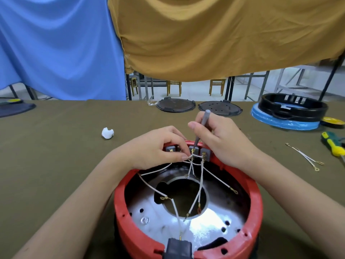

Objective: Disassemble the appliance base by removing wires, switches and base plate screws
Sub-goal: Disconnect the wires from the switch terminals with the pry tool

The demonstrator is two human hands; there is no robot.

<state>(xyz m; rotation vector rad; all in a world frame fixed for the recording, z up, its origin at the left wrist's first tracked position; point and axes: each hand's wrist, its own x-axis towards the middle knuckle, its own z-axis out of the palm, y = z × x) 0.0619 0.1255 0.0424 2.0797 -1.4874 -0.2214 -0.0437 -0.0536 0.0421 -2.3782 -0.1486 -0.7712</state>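
Red appliance base [123, 208] sits upside down on the table (olive cloth) [56, 146] — left hand [156, 148] pinches white wires [190, 165] at the switches [205, 153], right hand [222, 139] grips a grey tool [202, 128].

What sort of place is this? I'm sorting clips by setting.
Probably a workshop or training room, not a home: a long cloth-covered table carries appliance parts and a screwdriver, cloth sheets hang behind, with metal-framed tables and wooden chairs beyond.

red appliance base [127, 206], white wires [200, 184] attached
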